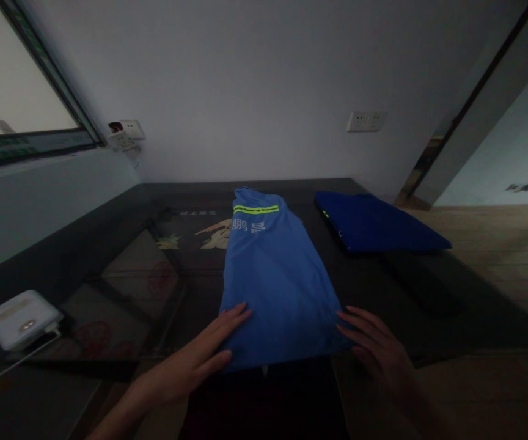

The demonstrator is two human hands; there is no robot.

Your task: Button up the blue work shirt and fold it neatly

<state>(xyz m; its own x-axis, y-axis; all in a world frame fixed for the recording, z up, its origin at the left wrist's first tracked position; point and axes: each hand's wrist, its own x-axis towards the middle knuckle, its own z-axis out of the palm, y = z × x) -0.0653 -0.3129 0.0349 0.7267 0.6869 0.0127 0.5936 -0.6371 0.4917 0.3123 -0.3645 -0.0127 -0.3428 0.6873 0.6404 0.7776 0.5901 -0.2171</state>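
we see the light blue garment (277,281) lying on the dark worktop (360,287), its yellow-green stripes at the far end. our hands are well apart, fingers loosely extended: our left hand (211,345) rests on its near left side, our right hand (374,345) touches the near right edge. a darker blue garment (378,223) lies beyond, to the right.

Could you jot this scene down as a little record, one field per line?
Surface: dark table
In front: light blue cloth, with yellow-green stripes and white characters at its far end
Left hand: on the cloth's near left edge
Right hand: at its near right edge
To the right: dark blue cloth
To the left: white box
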